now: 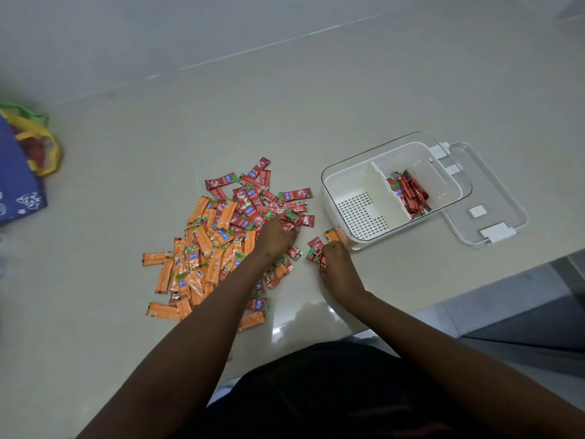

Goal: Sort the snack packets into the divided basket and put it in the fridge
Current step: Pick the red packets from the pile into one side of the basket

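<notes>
Pale glossy bench [348, 99] under everything. Blue tote bag [19, 172] with yellow handles at far left edge. Heap of orange and red snack packets [221, 229] at centre. White divided basket [389, 191] inside clear tub, right of heap; red packets [411, 194] in its right compartment. Clear lid [493, 204] just behind basket. Left hand [277, 237] curled on red packets at heap's edge. Right hand [335, 258] gripping several red packets near basket.
</notes>
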A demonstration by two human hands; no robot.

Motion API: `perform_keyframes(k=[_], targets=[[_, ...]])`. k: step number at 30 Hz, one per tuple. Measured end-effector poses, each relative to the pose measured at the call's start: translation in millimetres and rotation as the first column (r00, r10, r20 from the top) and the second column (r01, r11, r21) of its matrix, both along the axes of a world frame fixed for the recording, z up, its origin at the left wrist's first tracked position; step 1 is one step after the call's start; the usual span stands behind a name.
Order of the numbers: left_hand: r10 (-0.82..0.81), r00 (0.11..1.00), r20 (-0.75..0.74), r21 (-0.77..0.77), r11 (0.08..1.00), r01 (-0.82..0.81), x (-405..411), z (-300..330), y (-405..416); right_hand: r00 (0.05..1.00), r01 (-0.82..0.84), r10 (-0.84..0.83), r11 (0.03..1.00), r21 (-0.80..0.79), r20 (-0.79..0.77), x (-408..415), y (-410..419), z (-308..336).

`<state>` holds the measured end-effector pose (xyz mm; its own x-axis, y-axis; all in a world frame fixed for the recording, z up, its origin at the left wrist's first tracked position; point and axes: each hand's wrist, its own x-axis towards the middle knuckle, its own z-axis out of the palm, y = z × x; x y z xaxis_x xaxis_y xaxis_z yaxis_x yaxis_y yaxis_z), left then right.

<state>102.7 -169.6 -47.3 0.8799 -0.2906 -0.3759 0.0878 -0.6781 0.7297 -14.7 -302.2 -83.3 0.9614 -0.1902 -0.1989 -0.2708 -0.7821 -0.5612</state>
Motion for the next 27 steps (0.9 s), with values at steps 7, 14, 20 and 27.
perform_keyframes(k=[7, 14, 20, 27], targets=[[0.227, 0.915, -0.334, -0.163, 0.942, -0.293, -23.7, 4.4, 35.3, 0.998, 0.026, -0.033, 0.993, -0.119, -0.057, 18.6, 13.7, -0.4], [0.261, 0.826, -0.500, -0.273, 0.857, -0.436, -42.3, 16.7, 57.6, 0.974, -0.018, 0.010, 0.999, -0.032, -0.227, 26.2, 19.9, 2.7], [0.305, 0.800, -0.516, -0.320, 0.798, -0.510, -37.5, -3.0, 69.1, 0.977, 0.080, -0.027, 0.966, 0.244, -0.211, 23.0, 25.1, 41.1], [0.411, 0.784, -0.464, -0.429, 0.671, -0.605, -20.0, 39.9, 27.6, 0.994, 0.104, -0.087, 0.927, 0.362, -0.063, 6.9, -1.7, 111.9]])
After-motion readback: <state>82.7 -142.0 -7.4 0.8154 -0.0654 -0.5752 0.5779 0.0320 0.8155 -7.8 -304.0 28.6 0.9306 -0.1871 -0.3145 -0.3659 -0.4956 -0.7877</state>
